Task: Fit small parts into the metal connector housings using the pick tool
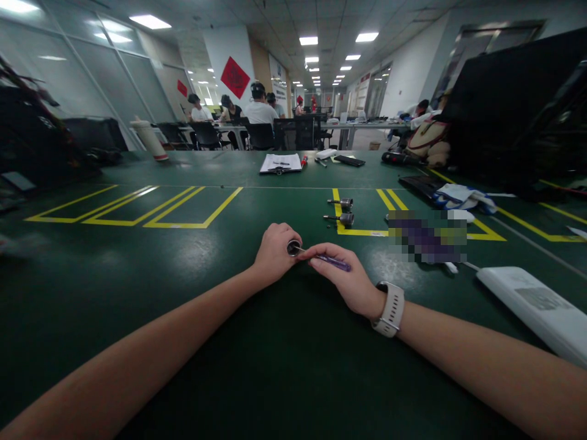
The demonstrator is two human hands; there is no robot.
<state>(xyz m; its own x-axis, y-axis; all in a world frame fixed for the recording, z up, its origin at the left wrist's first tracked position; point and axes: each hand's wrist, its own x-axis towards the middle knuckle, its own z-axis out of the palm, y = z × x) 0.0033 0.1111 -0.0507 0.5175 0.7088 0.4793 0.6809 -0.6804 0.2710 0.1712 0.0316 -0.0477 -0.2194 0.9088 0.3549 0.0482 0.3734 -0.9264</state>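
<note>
My left hand (274, 253) is closed around a small round metal part (293, 247), its open end facing right. My right hand (343, 278), with a white watch on the wrist, pinches a purple-handled tool (334, 261) whose thin tip reaches into the metal part. Both hands rest on the dark green table (183, 293) near its middle. Two more metal parts with pins (342, 203) (343, 218) lie just beyond, on a yellow marking.
A white flat device (536, 308) lies at the right, with gloves (463, 197) and a black tray farther back. A clipboard (280, 163), phone (349, 161) and white cup (149, 139) sit at the far edge. Several people sit at desks behind.
</note>
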